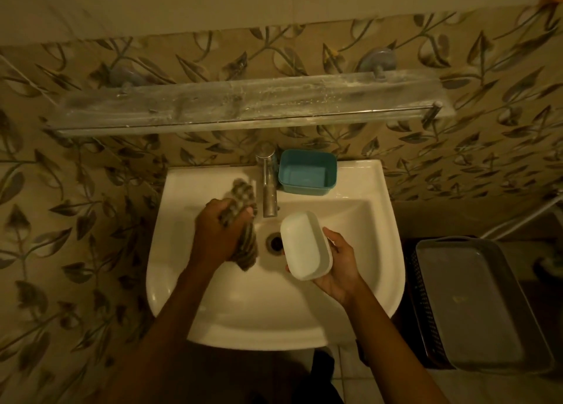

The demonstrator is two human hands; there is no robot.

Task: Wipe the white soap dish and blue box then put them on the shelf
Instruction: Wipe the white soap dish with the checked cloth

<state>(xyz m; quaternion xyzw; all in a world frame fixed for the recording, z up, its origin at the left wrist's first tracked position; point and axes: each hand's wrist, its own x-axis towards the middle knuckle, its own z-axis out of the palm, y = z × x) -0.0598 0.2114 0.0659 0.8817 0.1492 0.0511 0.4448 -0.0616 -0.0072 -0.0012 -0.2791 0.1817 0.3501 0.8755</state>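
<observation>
Left hand (217, 236) clenched around a bunched, striped cloth (242, 191), a person stands over a white sink (170, 281) in a dimly lit bathroom; one end of the cloth sticks up past the knuckles toward the sink's back edge and the other hangs from below the palm into the basin. The right hand (341, 266) grasps the white soap dish (304, 246) from beneath and along its right side, fingers curled around the far wall, holding it tilted over the right half of the basin with its hollow side facing left toward the cloth. Cloth and dish are apart, with the drain (275, 243) showing between them. The metal tap (268, 184) rises from the middle of the sink's back edge, its spout reaching out over the basin just beside the left hand. The blue box (307, 172) sits upright and open on the back edge of the sink, just to the right of the tap and short of the back right corner. Above the sink, a glass shelf (243, 101) streaked with pale residue is fixed to the leaf-patterned wall tiles (91, 190). To the right of the sink, well apart from it, a grey tray (469, 306) lies on top of a dark perforated basket (420, 297).
</observation>
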